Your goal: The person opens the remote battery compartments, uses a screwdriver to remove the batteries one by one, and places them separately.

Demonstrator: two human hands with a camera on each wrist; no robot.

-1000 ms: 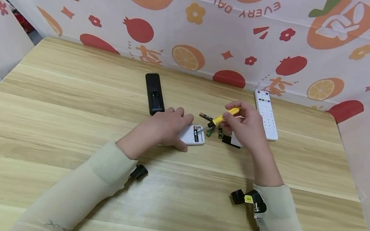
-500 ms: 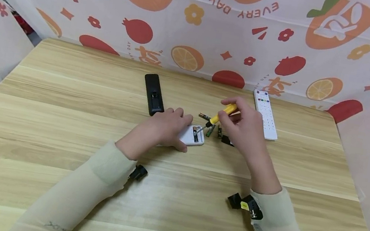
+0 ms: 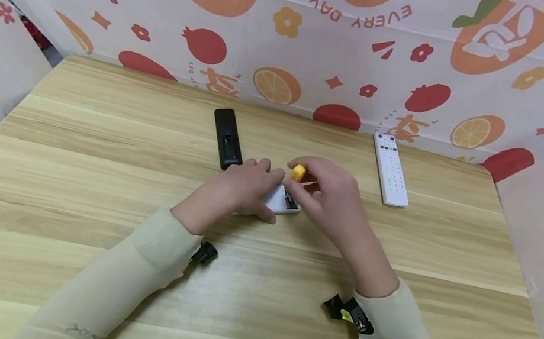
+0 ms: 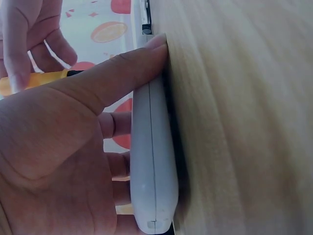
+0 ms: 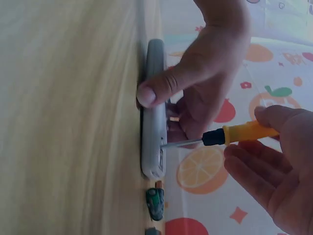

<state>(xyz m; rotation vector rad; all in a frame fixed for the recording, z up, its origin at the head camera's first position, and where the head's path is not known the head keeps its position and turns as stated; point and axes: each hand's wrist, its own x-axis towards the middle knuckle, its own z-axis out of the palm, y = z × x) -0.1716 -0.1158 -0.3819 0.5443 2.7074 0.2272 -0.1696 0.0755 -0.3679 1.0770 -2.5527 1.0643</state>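
So my left hand has a good grip on the smooth white remote, thumb along one rounded long side, fingers wrapped over the other, and it's lying flat on the wood-grain table with its battery compartment facing up. My right hand is pinching the chunky yellow handle of a screwdriver between thumb and forefinger, other fingers loosely bent. Black collar, thin shiny metal shaft, almost upright, tip down at the compartment; can't tell exactly what it's touching in there. A little green cylindrical battery sits just off the remote's open end. Room-wise, the black remote, matte-looking and slim, is the tight spot, its near end right by my left knuckles. The long button remote, white with squared ends, is well off to the right. Bare wood runs wide between my sleeves and out to both side edges, while the far edge backs up close to the wrinkly fruit-print cloth.
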